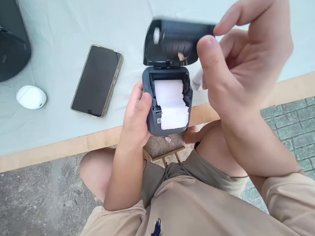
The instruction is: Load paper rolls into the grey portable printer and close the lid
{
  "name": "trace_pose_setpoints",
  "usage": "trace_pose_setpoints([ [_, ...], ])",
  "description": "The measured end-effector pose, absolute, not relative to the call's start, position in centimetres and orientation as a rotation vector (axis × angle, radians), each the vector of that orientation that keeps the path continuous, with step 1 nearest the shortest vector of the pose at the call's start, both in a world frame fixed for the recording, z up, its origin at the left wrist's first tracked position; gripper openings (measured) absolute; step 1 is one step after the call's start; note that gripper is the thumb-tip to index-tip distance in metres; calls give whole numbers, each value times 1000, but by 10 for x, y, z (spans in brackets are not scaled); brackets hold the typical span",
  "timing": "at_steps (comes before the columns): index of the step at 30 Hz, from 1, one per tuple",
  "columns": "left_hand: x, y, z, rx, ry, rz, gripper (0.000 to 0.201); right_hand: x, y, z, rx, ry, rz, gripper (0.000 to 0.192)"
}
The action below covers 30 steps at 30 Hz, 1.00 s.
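So left hand [136, 115] is gripping the lil printer [170, 104] w/ paper roll [172, 106] showing, right hand [242, 55] pinching its open lid [174, 41].

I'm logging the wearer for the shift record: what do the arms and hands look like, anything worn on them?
Both hands, left hand and right hand, are bare: no gloves, rings or watch visible. The forearms are uncovered; short beige sleeves of a shirt end above the elbows.
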<state>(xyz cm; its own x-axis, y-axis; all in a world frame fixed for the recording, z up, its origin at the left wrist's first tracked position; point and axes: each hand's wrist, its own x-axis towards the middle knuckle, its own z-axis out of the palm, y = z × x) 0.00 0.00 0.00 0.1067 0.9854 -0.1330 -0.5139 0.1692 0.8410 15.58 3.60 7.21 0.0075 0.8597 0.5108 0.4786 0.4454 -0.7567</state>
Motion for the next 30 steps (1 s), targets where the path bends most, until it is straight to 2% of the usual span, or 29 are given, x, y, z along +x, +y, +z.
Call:
trace_pose_setpoints([
  [4, 3, 0, 4, 819, 811, 1280, 41, 158, 35, 69, -1119, -1663, 556, 19],
  [9, 5, -3, 4, 779, 770, 1330, 37, 164, 28, 66, -1180, -2045, 324, 8],
  [13, 3, -4, 1, 772, 777, 1350, 33, 159, 30, 78, -1556, -2435, 253, 15],
  [16, 3, -4, 1, 770, 806, 1354, 34, 153, 33, 89, -1785, -2605, 248, 36],
  [19, 4, -5, 4, 762, 837, 1344, 29, 153, 36, 92, -1821, -2682, 230, 36],
  [23, 4, -6, 10, 751, 831, 1311, 30, 168, 32, 91, -1494, -2552, 456, 32],
  [27, 3, -5, 9, 768, 814, 1315, 35, 189, 24, 87, -1109, -2170, 795, 35],
  [30, 4, -3, 7, 746, 832, 1342, 42, 214, 33, 76, -970, -1919, 826, 36],
])
